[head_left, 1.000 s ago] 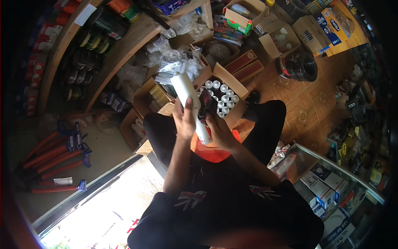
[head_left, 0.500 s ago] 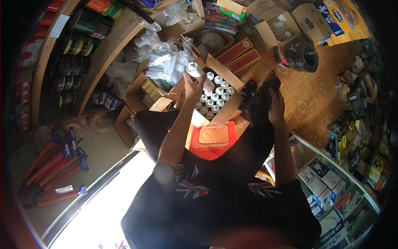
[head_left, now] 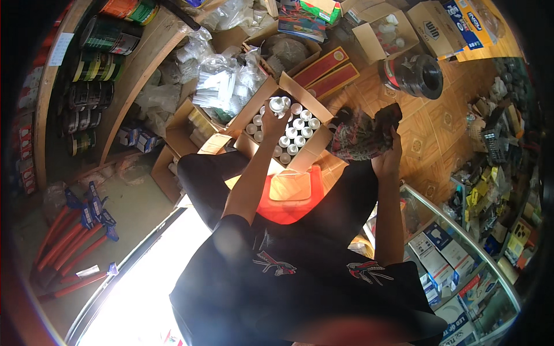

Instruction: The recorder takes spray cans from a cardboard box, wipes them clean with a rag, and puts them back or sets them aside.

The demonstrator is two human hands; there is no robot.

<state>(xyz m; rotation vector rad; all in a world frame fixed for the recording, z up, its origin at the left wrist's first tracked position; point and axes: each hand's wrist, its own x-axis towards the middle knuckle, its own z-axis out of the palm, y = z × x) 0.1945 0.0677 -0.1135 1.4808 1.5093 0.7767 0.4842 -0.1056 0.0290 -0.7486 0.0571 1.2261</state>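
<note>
The left hand [head_left: 272, 129] has its fingers curled closed around a white tube [head_left: 277, 105] with a silver end, at an open cardboard box [head_left: 307, 99] holding rows of similar upright tubes [head_left: 306, 132]; whether it touches the bottom is hidden. The right hand [head_left: 388, 161] pinches a dark, patterned cloth [head_left: 356, 138], right of the box. Nearer the body is a red plastic stool [head_left: 281, 215].
</note>
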